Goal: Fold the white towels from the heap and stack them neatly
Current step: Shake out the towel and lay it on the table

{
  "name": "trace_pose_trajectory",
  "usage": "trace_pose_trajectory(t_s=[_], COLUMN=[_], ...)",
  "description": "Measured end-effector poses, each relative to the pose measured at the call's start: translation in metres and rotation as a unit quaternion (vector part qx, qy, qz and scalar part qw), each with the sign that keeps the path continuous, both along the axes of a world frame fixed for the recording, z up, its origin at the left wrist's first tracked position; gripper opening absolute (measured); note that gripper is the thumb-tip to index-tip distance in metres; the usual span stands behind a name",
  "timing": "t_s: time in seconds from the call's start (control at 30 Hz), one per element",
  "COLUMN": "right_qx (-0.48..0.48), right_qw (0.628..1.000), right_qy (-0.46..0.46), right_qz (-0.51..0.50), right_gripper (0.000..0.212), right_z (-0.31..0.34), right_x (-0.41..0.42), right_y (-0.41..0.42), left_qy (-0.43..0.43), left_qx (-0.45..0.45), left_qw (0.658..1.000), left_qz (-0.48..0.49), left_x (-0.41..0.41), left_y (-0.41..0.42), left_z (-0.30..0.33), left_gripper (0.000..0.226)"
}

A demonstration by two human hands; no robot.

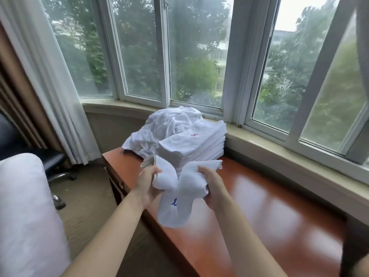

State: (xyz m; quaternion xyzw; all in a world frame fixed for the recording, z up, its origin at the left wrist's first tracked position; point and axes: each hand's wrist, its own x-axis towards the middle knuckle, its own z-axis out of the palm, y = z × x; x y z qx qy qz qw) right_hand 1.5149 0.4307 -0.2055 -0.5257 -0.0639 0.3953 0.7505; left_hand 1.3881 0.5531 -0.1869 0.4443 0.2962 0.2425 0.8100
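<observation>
Both hands hold one crumpled white towel (179, 196) with a blue mark above the near part of the wooden table (269, 206). My left hand (146, 181) grips its left bunch and my right hand (212, 186) grips its right bunch. Just behind the hands stands a neat stack of folded white towels (195, 144), the top one showing a small red mark. A loose heap of unfolded white towels (165, 124) lies behind and to the left of the stack, against the window sill.
The reddish table runs along a bay window with a stone sill (289, 156). A white curtain (52, 92) hangs at the left. A black office chair (40, 160) and a white cushion (26, 216) stand left of the table, on carpet.
</observation>
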Motion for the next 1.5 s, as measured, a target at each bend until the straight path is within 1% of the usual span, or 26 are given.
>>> trace_pose_trajectory(t_s=[0.1, 0.23, 0.33, 0.47, 0.5, 0.57, 0.63, 0.7, 0.8, 0.93, 1.07, 1.13, 1.17, 1.27, 1.4, 1.5], right_qx=[-0.002, -0.022, -0.002, 0.022, 0.028, 0.042, 0.065, 0.081, 0.087, 0.111, 0.132, 0.142, 0.148, 0.156, 0.185, 0.197], right_qw=[1.000, 0.999, 0.999, 0.998, 0.998, 0.997, 0.995, 0.994, 0.994, 0.993, 0.988, 0.985, 0.984, 0.982, 0.976, 0.972], right_qy=[-0.001, -0.015, -0.002, 0.019, 0.022, 0.033, 0.048, 0.054, 0.042, 0.036, 0.050, 0.054, 0.055, 0.050, 0.022, 0.031], right_qz=[0.001, 0.025, 0.043, 0.052, 0.053, 0.050, 0.051, 0.054, 0.054, 0.004, -0.058, -0.076, -0.081, -0.093, -0.109, -0.125], right_gripper=[0.021, 0.024, 0.023, 0.034, 0.034, 0.033, 0.033, 0.034, 0.034, 0.027, 0.026, 0.024, 0.023, 0.024, 0.033, 0.034], right_z=[0.008, 0.013, 0.015, 0.019, 0.020, 0.024, 0.031, 0.034, 0.038, 0.044, 0.049, 0.051, 0.052, 0.057, 0.071, 0.076], right_x=[0.005, 0.028, 0.049, 0.085, 0.093, 0.103, 0.106, 0.108, 0.113, 0.115, 0.108, 0.104, 0.103, 0.107, 0.127, 0.146], right_y=[0.037, 0.090, 0.125, 0.165, 0.175, 0.196, 0.216, 0.236, 0.268, 0.321, 0.383, 0.409, 0.419, 0.441, 0.455, 0.459], left_qy=[-0.005, 0.031, 0.048, 0.057, 0.053, 0.034, 0.024, 0.020, 0.001, -0.027, -0.031, -0.028, -0.026, -0.011, -0.029, -0.049], left_qx=[-0.014, -0.008, -0.006, -0.014, -0.012, -0.019, -0.013, -0.010, -0.032, -0.061, -0.080, -0.083, -0.084, -0.087, -0.113, -0.129], left_qw=[1.000, 0.999, 0.999, 0.998, 0.998, 0.998, 0.999, 1.000, 0.999, 0.996, 0.990, 0.985, 0.983, 0.974, 0.966, 0.964], left_qz=[-0.017, -0.026, -0.007, 0.038, 0.041, 0.040, 0.025, 0.001, -0.033, -0.061, -0.116, -0.147, -0.163, -0.209, -0.230, -0.227], left_x=[0.010, 0.030, 0.049, 0.072, 0.078, 0.089, 0.100, 0.109, 0.122, 0.133, 0.140, 0.146, 0.151, 0.169, 0.197, 0.217], left_y=[0.040, 0.092, 0.123, 0.166, 0.178, 0.205, 0.228, 0.252, 0.291, 0.353, 0.415, 0.445, 0.457, 0.484, 0.498, 0.504], left_z=[0.009, 0.015, 0.023, 0.031, 0.033, 0.034, 0.035, 0.035, 0.039, 0.045, 0.052, 0.057, 0.060, 0.068, 0.075, 0.084], left_gripper=[0.029, 0.023, 0.024, 0.021, 0.022, 0.035, 0.048, 0.049, 0.043, 0.018, 0.022, 0.026, 0.024, 0.014, 0.014, 0.013])
